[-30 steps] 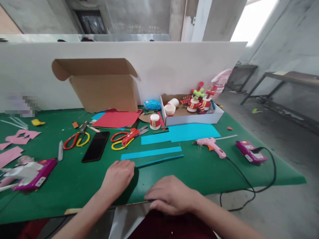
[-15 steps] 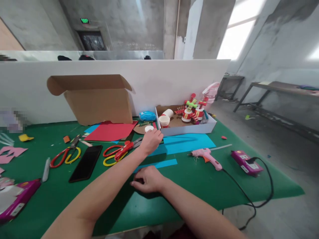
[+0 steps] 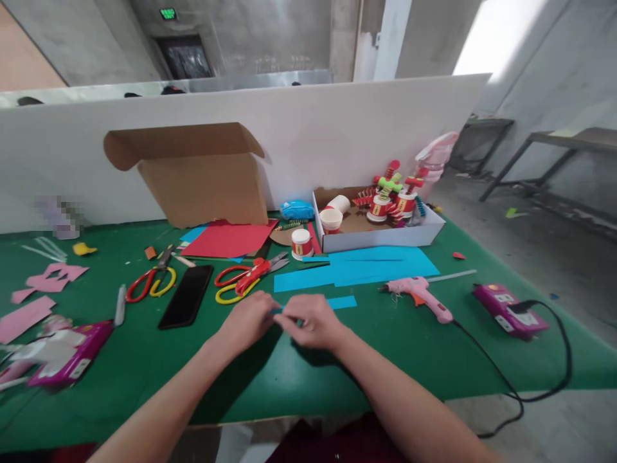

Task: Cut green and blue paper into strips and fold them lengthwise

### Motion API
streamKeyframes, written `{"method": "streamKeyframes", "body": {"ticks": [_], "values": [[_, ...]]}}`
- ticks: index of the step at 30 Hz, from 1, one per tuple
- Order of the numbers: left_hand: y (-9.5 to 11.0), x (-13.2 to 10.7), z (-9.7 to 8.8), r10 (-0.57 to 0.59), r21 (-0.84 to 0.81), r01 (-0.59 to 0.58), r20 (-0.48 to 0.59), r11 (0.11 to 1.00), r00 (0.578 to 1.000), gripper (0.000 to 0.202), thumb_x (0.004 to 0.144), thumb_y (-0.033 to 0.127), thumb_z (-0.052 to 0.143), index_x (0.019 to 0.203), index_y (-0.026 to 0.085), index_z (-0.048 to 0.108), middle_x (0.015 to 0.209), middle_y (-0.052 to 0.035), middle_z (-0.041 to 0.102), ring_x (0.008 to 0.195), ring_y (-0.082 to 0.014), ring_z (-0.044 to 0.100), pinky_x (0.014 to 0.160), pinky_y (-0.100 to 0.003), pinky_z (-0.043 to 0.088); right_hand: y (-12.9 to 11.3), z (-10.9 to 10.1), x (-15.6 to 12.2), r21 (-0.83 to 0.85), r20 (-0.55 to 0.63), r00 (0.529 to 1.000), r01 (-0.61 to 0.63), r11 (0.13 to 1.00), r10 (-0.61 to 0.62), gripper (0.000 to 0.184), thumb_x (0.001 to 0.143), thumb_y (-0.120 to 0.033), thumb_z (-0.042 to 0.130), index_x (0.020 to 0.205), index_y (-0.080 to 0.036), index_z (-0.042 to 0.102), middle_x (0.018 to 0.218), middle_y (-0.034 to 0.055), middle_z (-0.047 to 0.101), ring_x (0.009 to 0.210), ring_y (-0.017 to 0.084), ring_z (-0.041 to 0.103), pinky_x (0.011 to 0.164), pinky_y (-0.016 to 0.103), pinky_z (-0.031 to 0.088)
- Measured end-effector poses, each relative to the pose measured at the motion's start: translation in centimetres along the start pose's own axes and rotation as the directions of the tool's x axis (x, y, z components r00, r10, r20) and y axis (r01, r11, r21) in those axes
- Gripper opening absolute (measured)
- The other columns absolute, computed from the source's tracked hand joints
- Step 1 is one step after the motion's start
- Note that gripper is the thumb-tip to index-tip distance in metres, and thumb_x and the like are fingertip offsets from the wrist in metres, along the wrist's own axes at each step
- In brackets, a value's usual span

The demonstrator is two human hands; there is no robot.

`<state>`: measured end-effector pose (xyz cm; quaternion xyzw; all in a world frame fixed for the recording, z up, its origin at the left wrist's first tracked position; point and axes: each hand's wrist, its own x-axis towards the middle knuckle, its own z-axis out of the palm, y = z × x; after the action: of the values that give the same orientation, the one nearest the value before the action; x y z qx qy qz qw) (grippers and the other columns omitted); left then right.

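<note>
My left hand [image 3: 249,316] and my right hand [image 3: 311,320] meet low over the table, fingertips nearly touching. Both are closed on a narrow blue paper strip [image 3: 343,302]. A short bit of it shows between the fingertips, and its right end sticks out past my right hand. My fingers hide the rest. Beyond them lie wider blue paper sheets [image 3: 385,265]. Just past my left hand are scissors [image 3: 248,276] with red and yellow handles. A red and white paper cup [image 3: 301,244] stands farther back.
A white-sided box [image 3: 380,238] holds cups and spring-like paper pieces. To the right lie a pink glue gun [image 3: 419,296] with a cord and a purple box [image 3: 506,310]. On the left are a black phone [image 3: 186,297], pliers-like scissors [image 3: 152,278] and red paper [image 3: 229,239].
My left hand has come back from the paper cup to meet my right hand at the blue strip. Both hands are now closed on it. The view has shifted.
</note>
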<state>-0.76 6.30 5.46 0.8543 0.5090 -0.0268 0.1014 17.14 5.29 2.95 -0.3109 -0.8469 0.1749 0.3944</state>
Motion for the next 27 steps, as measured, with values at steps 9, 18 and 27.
{"method": "streamKeyframes", "body": {"ticks": [9, 18, 27], "values": [[2.4, -0.1, 1.3, -0.001, 0.222, 0.016, -0.067, 0.975, 0.998, 0.029, 0.085, 0.003, 0.041, 0.079, 0.012, 0.068, 0.081, -0.0134, 0.064, 0.083, -0.0251, 0.061, 0.07, -0.034, 0.047, 2.7, -2.7, -0.6, 0.047, -0.288, 0.853, -0.441, 0.896, 0.435, 0.039, 0.095, -0.039, 0.044, 0.066, -0.018, 0.062, 0.06, 0.0013, 0.06, 0.056, 0.013, 0.051, 0.057, 0.025, 0.038], [1.9, -0.2, 3.1, 0.074, 0.191, -0.023, -0.266, 0.981, 0.961, 0.025, 0.092, 0.014, 0.045, 0.079, 0.016, 0.066, 0.077, -0.0089, 0.061, 0.082, -0.0223, 0.055, 0.07, -0.033, 0.041, 2.1, -1.9, -1.1, -0.308, 0.199, 0.955, -0.15, 0.939, 0.218, 0.016, 0.082, -0.022, 0.071, 0.096, -0.018, 0.065, 0.101, 0.0075, 0.068, 0.096, 0.023, 0.055, 0.084, 0.035, 0.035], [0.7, -0.3, 3.8, 0.165, 0.104, -0.138, -0.34, 0.985, 0.926, 0.028, 0.096, 0.02, 0.042, 0.08, 0.018, 0.065, 0.08, -0.005, 0.062, 0.082, -0.0191, 0.051, 0.073, -0.032, 0.038, 2.9, -1.2, -1.1, -0.323, 0.284, 0.934, -0.121, 0.939, 0.218, 0.008, 0.085, -0.025, 0.069, 0.089, -0.018, 0.066, 0.09, 0.005, 0.067, 0.091, 0.02, 0.054, 0.082, 0.034, 0.032]]}}
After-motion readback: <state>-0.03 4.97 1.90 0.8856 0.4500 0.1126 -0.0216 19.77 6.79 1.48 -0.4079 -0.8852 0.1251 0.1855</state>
